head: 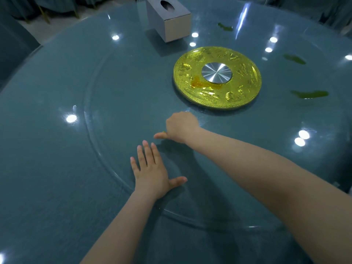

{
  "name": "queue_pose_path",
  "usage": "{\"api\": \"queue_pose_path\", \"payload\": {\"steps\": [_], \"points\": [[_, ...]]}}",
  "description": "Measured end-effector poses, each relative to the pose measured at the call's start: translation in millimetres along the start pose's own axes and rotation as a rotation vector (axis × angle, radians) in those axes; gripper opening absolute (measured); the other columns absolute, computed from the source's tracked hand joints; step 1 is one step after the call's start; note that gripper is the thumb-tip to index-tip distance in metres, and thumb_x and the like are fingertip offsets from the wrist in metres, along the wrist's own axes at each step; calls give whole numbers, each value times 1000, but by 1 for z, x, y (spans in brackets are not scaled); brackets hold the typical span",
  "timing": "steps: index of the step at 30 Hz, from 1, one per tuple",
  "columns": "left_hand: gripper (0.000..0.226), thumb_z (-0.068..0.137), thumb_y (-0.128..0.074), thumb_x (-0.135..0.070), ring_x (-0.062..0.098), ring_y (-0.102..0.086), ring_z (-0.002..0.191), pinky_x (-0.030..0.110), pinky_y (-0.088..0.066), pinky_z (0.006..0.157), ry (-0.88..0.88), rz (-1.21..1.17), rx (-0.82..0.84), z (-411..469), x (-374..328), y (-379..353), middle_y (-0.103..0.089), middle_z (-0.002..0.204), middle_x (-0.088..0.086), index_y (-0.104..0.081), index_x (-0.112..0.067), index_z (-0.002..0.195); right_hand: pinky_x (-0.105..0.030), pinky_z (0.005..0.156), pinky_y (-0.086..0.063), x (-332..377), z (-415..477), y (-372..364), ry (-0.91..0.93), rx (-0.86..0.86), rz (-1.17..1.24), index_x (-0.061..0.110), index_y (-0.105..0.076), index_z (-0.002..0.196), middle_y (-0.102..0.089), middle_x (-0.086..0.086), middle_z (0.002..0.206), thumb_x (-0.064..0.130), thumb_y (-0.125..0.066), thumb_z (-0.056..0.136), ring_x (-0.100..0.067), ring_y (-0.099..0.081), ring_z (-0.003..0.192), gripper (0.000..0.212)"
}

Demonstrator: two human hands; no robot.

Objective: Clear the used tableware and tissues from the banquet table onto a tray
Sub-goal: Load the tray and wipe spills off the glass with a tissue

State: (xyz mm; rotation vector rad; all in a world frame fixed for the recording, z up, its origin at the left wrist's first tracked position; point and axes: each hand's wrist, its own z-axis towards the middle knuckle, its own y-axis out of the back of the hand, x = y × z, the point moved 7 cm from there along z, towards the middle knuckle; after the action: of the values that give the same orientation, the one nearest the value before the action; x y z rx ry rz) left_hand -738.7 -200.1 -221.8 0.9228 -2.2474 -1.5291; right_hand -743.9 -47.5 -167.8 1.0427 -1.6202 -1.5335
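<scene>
My left hand (pixel 152 172) lies flat with straight, spread fingers on the glass turntable (pixel 106 130) of the teal banquet table. My right hand (pixel 181 126) reaches further in, fingers curled under, knuckles up. A small green scrap (pixel 163 132) shows at its thumb side; what the fingers hold is hidden. Green food smears lie on the glass at the right (pixel 309 94) and further back (pixel 294 59). A grey tissue box (pixel 168 18) stands at the far middle.
A gold embossed disc (pixel 217 77) with a silver hub sits at the turntable's centre, with an orange stain on its near-left part. Another green smear (pixel 224 27) lies near the back. Covered chairs (pixel 11 44) stand beyond the table's left edge.
</scene>
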Motion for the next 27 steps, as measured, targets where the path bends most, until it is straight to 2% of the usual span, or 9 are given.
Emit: {"api": "queue_pose_path", "payload": {"steps": [3, 5, 10, 12, 15, 17, 19, 22, 27], "points": [[144, 50, -30, -96, 33, 33, 139, 55, 15, 111, 3, 10, 6, 0, 0, 0, 39, 149, 15, 36, -4, 138, -32, 57, -33, 6, 1, 0, 36, 10, -32, 13, -55, 67, -67, -9, 89, 73, -34, 87, -29, -64, 86, 66], [144, 50, -31, -96, 33, 33, 139, 55, 15, 111, 2, 5, 5, -1, 0, 1, 38, 150, 15, 36, -4, 138, -32, 59, -33, 9, 1, -1, 48, 4, -41, 11, -68, 86, -68, -10, 95, 64, -33, 93, -30, -64, 90, 64], [145, 51, -34, -96, 33, 32, 140, 55, 14, 111, 3, 2, 6, -1, -1, 1, 38, 150, 15, 34, -4, 140, -33, 68, -35, 12, 0, -1, 30, -25, -7, 11, -70, 105, -67, -12, 111, 35, -32, 101, -34, -63, 102, 45], [145, 51, -34, -95, 33, 32, 140, 55, 14, 111, 1, -2, 6, -1, -1, 1, 37, 150, 15, 33, -4, 141, -33, 71, -39, 8, 1, 0, 2, -14, 56, 10, -70, 99, -68, -12, 106, 34, -34, 99, -34, -63, 98, 43], [144, 52, -35, -95, 33, 32, 140, 55, 14, 112, -3, -8, 13, -1, -1, 1, 38, 150, 15, 33, -4, 141, -30, 61, -32, -4, -5, 0, -56, 11, 202, 13, -52, 60, -53, -4, 65, 36, -36, 98, -33, -55, 76, 47], [144, 53, -34, -95, 33, 32, 139, 55, 13, 112, -4, -5, 16, -1, 0, 1, 38, 150, 15, 34, -4, 140, -32, 56, -23, -17, -14, 4, -173, -40, 407, 15, -32, 51, -35, -2, 53, 34, -35, 98, -30, -44, 66, 51], [144, 52, -34, -95, 33, 32, 139, 55, 14, 112, -3, -4, 20, 0, 1, 0, 38, 150, 15, 34, -4, 140, -36, 51, -18, -35, -28, 2, -388, -89, 713, 13, -27, 50, -30, -2, 50, 31, -37, 97, -27, -36, 56, 51], [145, 53, -38, -95, 32, 32, 140, 54, 15, 112, -8, -5, 17, 0, 2, 1, 38, 150, 15, 34, -4, 140, -21, 39, -19, -41, -52, -19, -680, -8, 1516, 19, -35, 52, -34, 2, 49, 34, -42, 94, -15, -28, 41, 45], [145, 52, -38, -94, 32, 32, 140, 53, 16, 111, -13, -4, 5, 4, 4, 1, 38, 150, 14, 33, -6, 141, -12, 31, -16, -25, -65, -24, -633, 171, 2146, 16, -46, 60, -45, 1, 51, 29, -41, 94, -7, -29, 34, 36]]}}
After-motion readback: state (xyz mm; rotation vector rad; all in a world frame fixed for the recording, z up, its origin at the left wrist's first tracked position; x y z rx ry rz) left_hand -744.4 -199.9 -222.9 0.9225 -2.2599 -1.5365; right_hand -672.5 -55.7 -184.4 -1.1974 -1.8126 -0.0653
